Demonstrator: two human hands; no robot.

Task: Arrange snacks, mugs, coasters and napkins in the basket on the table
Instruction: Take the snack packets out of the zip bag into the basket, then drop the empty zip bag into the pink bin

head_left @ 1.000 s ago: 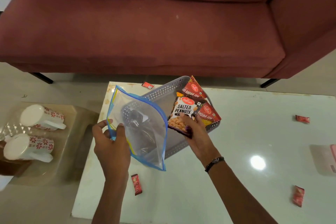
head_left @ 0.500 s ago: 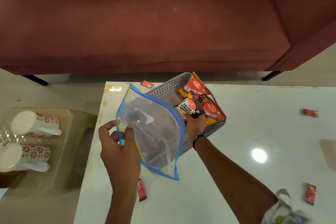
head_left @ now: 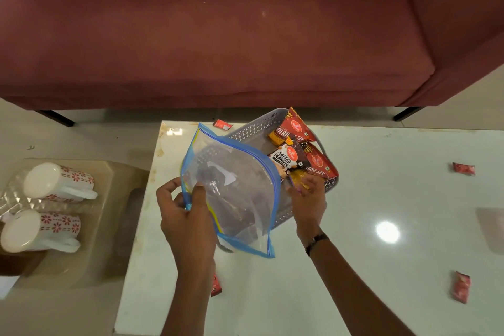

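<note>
White table, left hand pinching zip bag, right hand loosely open beside peanut packet

The salted peanuts packet, held over the basket a second ago, now lies inside it, and the right hand has let go, drawn back toward 6 o'clock.

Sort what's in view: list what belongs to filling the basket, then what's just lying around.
Belongs to the job:
grey basket
salted peanuts packet
red snack packets
two mugs
zip bag, in the left hand
right hand

Lying about:
small red sachets
sofa
</note>
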